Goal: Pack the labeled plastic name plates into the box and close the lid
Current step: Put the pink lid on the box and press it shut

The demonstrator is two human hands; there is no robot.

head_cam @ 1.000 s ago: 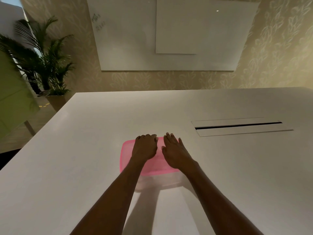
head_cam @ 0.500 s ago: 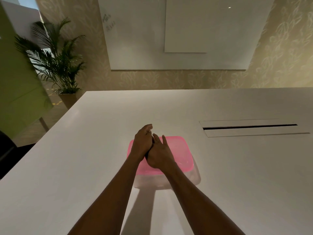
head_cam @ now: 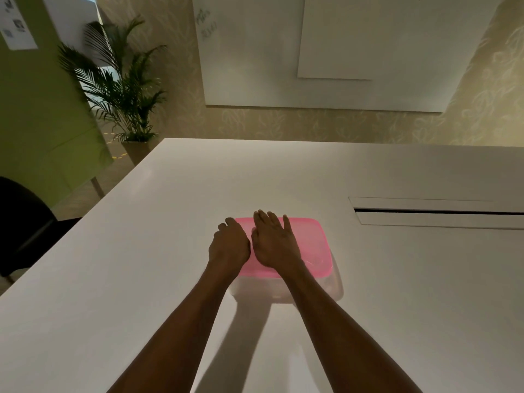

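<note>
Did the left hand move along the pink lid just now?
Yes. The left hand has slid left, away from the table slot, from near the middle of the pink lid to its far left corner.

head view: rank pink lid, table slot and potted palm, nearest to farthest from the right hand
1. pink lid: under the right hand, touching it
2. table slot: off to the right, slightly back
3. potted palm: far back left

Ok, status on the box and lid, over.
Left grip curled over left edge of lid. Right grip flat on top. Lid sits on box; plates not visible. No obstruction seen.
</note>
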